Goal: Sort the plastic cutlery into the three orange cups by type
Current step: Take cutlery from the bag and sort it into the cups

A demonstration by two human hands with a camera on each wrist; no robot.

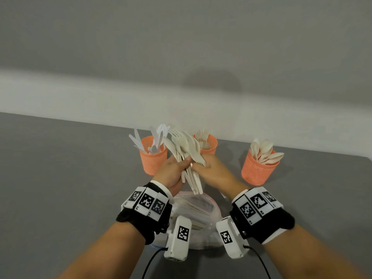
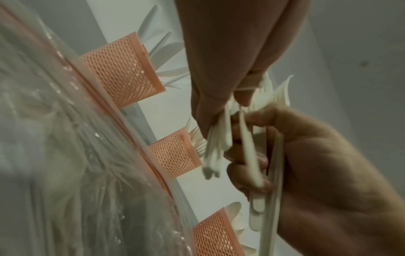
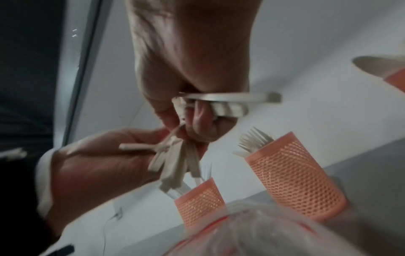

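Above a grey tabletop (image 1: 60, 178), the left hand (image 1: 171, 170) and right hand (image 1: 213, 170) both grip a bundle of plastic cutlery (image 1: 185, 150), before three orange cups (image 1: 154, 158) holding knives, forks and spoons.

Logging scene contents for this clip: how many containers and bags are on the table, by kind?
Orange cups: 3 (knives, forks, spoons)
Clear bag: 1
Held cutlery bundle: 1, gripped by left hand and right hand
Total: 5
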